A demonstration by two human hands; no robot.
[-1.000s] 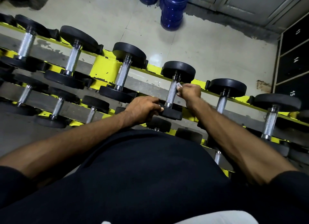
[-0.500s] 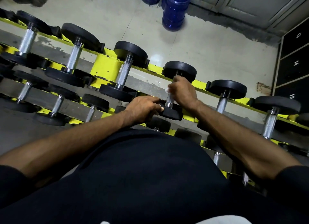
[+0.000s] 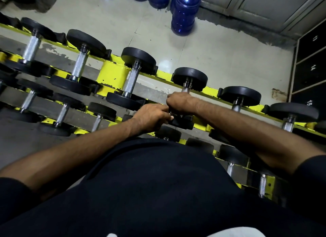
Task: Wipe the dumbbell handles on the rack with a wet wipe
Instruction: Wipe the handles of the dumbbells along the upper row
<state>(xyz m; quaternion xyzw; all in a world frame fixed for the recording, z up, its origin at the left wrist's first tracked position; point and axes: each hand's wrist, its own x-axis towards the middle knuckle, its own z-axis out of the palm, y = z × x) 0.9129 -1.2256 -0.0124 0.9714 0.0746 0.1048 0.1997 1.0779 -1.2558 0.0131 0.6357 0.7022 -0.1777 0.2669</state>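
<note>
A yellow rack holds a row of black-headed dumbbells with steel handles. My right hand is wrapped round the handle of the fourth dumbbell, low on the handle near its near head. The wet wipe is hidden under those fingers. My left hand grips the near head of the same dumbbell, fingers curled against it. Only a short stub of handle shows above my right hand.
Neighbouring dumbbells sit to the left and to the right, with a lower tier of smaller ones. Blue water jugs stand on the tiled floor beyond the rack. Dark numbered lockers line the right wall.
My right hand has slid down the handle from the upper part toward the near head, covering the wipe that showed white before. My left hand has stayed on the near head.
</note>
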